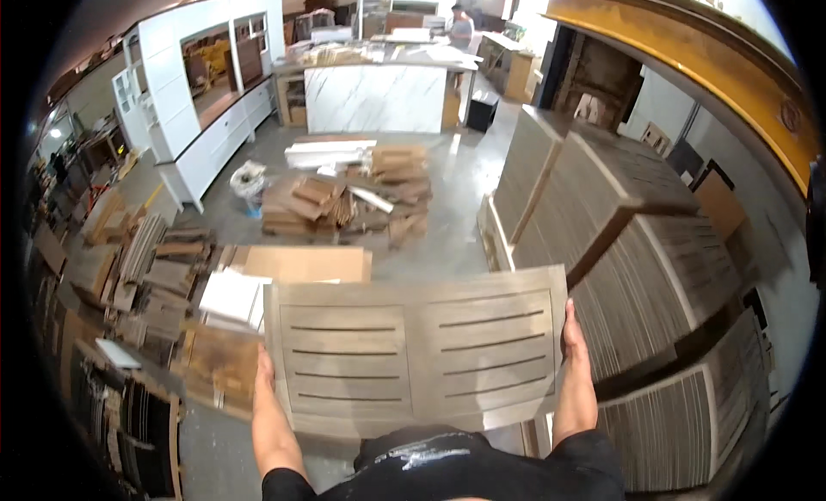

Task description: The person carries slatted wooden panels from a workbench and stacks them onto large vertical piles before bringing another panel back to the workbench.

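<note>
Between my two hands I carry a wide greyish-brown wooden panel (pixel 409 346), framed, with two side-by-side sections of dark horizontal slots. My left hand (pixel 264 368) grips its left edge, the fingers mostly hidden by the panel. At the opposite edge my right hand (pixel 576 333) is closed on it the same way. The panel is held out in front of my body, above the floor. Just right of my right arm rise tall stacks of similar greyish-brown panels (pixel 641 286).
Scrap wood pieces (pixel 344 200) lie heaped on the floor ahead. A white cabinet unit (pixel 202 96) stands at far left, and a marble-patterned counter (pixel 375 99) farther back. A person (pixel 462 26) is in the distance. More boards (pixel 155 277) are piled at left. A yellow beam (pixel 688 49) spans upper right.
</note>
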Motion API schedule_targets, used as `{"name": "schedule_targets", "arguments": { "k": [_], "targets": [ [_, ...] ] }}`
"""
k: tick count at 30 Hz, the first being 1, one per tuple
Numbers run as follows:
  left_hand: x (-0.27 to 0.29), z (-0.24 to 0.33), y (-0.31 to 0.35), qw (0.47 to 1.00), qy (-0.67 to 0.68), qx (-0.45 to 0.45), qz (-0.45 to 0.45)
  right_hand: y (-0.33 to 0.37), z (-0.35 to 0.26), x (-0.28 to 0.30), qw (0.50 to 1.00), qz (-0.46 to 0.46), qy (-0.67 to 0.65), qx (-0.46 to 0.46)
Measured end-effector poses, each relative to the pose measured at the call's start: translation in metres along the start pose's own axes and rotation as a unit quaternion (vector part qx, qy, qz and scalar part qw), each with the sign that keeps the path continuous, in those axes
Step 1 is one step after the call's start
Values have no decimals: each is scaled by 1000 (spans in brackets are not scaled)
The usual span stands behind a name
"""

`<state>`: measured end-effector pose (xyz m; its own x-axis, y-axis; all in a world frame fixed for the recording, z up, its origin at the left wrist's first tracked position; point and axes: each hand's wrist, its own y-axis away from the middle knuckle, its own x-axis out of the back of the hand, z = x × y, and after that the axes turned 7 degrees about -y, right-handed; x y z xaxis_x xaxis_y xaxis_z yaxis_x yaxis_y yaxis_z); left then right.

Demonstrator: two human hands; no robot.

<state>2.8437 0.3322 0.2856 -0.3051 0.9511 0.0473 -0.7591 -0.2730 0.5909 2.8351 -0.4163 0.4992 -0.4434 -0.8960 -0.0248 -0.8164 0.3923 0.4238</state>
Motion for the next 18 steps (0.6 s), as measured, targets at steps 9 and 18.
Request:
{"name": "schedule_targets", "arguments": {
  "k": [9, 18],
  "targets": [
    [-174, 246, -168, 997, -59, -4, -51, -174, -69, -53, 996, 25, -83, 31],
    [-288, 365, -376, 989, -78, -39, -122, -320, -156, -108, 976, 216, -22, 21]
  ]
}}
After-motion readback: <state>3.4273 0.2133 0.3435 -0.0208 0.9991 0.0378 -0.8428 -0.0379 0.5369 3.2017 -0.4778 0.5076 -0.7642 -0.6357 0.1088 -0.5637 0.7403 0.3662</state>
